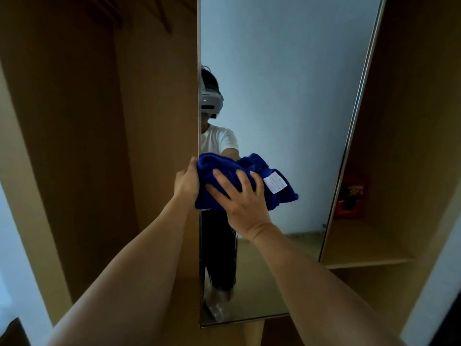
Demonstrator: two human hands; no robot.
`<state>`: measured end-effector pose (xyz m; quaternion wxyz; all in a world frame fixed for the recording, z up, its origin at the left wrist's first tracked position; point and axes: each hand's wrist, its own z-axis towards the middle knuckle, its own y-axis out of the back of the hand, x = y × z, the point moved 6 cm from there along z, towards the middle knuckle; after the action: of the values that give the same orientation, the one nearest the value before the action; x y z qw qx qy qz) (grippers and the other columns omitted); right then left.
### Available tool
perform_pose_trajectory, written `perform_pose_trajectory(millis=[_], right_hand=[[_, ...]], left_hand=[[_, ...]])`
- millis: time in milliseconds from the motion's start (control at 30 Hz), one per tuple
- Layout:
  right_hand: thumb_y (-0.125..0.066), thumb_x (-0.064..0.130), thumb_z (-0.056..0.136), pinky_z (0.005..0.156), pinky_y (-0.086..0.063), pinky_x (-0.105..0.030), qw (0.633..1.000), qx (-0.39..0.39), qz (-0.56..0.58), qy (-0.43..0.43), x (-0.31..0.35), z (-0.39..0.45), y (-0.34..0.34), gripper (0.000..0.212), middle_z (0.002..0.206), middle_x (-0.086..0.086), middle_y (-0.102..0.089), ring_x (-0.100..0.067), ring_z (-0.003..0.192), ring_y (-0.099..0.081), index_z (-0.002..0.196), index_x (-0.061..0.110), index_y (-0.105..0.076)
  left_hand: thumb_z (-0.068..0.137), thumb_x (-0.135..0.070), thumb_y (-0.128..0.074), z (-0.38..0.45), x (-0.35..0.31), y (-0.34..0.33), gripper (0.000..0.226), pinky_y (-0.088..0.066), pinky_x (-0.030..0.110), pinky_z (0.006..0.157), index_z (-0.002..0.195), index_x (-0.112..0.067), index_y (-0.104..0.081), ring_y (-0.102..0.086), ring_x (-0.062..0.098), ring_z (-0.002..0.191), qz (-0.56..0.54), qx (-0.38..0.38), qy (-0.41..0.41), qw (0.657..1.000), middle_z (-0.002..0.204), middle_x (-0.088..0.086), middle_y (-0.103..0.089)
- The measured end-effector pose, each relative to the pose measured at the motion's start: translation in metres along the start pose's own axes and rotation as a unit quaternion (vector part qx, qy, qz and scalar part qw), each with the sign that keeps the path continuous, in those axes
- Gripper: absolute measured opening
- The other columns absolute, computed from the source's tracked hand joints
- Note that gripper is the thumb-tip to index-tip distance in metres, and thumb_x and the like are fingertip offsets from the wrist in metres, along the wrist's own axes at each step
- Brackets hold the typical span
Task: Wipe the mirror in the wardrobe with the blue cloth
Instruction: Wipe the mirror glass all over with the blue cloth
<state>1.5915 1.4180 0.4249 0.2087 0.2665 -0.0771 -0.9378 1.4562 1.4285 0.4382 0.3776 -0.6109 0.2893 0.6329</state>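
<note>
A tall mirror (287, 96) stands on edge between two wooden wardrobe compartments, its left edge toward me. The bunched blue cloth (279, 193), with a white label on it, is pressed against the glass near the left edge at mid height. My right hand (243, 203) lies spread flat on the cloth, fingers pointing up. My left hand (186, 182) grips the mirror's left edge beside the cloth, its fingers hidden behind the panel. The glass reflects a person in a white shirt and dark trousers.
An open wooden compartment (74, 146) with a hanging rail lies to the left. On the right, a wooden shelf (366, 248) holds a red and orange box (351, 196). Pale walls show at both lower corners.
</note>
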Motion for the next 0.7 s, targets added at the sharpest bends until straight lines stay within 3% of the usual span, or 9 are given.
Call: perform_pose_trajectory(millis=[133, 300, 400, 500, 700], right_hand=[[-0.057, 0.015, 0.079, 0.102, -0.027, -0.053, 1.000, 0.008, 0.018, 0.012, 0.009, -0.021, -0.005, 0.048, 0.142, 0.000, -0.050, -0.037, 0.116, -0.042, 0.125, 0.029, -0.060], [-0.051, 0.015, 0.081, 0.102, -0.026, -0.052, 0.998, 0.034, 0.034, 0.026, 0.022, -0.046, -0.012, 0.048, 0.140, 0.000, -0.052, -0.037, 0.116, -0.041, 0.126, 0.030, -0.061], [-0.045, 0.016, 0.084, 0.102, -0.026, -0.052, 0.997, 0.049, 0.033, 0.054, 0.029, -0.066, -0.016, 0.046, 0.138, 0.000, -0.053, -0.036, 0.115, -0.041, 0.125, 0.030, -0.062], [-0.047, 0.019, 0.085, 0.102, -0.025, -0.052, 0.995, 0.061, 0.031, 0.073, 0.037, -0.083, -0.019, 0.045, 0.139, 0.000, -0.053, -0.035, 0.115, -0.041, 0.126, 0.030, -0.061], [-0.057, 0.020, 0.081, 0.103, -0.024, -0.052, 0.992, 0.092, 0.038, 0.073, 0.058, -0.112, -0.030, 0.047, 0.139, 0.001, -0.052, -0.035, 0.115, -0.041, 0.126, 0.031, -0.061]], left_hand=[[0.082, -0.058, -0.040, 0.002, 0.012, 0.004, 0.057, -0.049, 0.045, 0.092, 0.112, -0.015, -0.063, -0.065, 0.027, 0.094, -0.006, -0.009, 0.002, 1.000, 0.103, 0.009, -0.069], [0.093, -0.051, -0.039, 0.008, 0.019, 0.003, 0.056, -0.049, 0.035, 0.080, 0.127, -0.009, -0.054, -0.063, 0.028, 0.100, 0.008, -0.016, 0.001, 1.000, 0.115, 0.015, -0.064], [0.095, -0.056, -0.033, 0.011, 0.040, 0.004, 0.065, -0.046, 0.038, 0.094, 0.136, -0.007, -0.045, -0.058, 0.029, 0.109, 0.048, -0.011, 0.030, 0.998, 0.125, 0.015, -0.058], [0.096, -0.055, -0.031, 0.007, 0.068, 0.005, 0.066, -0.043, 0.040, 0.100, 0.138, -0.007, -0.042, -0.056, 0.028, 0.111, 0.064, -0.011, 0.057, 0.996, 0.129, 0.015, -0.055], [0.095, -0.054, -0.032, 0.010, 0.093, 0.009, 0.062, -0.045, 0.039, 0.092, 0.134, -0.008, -0.047, -0.056, 0.028, 0.108, 0.075, -0.010, 0.075, 0.994, 0.127, 0.016, -0.056]])
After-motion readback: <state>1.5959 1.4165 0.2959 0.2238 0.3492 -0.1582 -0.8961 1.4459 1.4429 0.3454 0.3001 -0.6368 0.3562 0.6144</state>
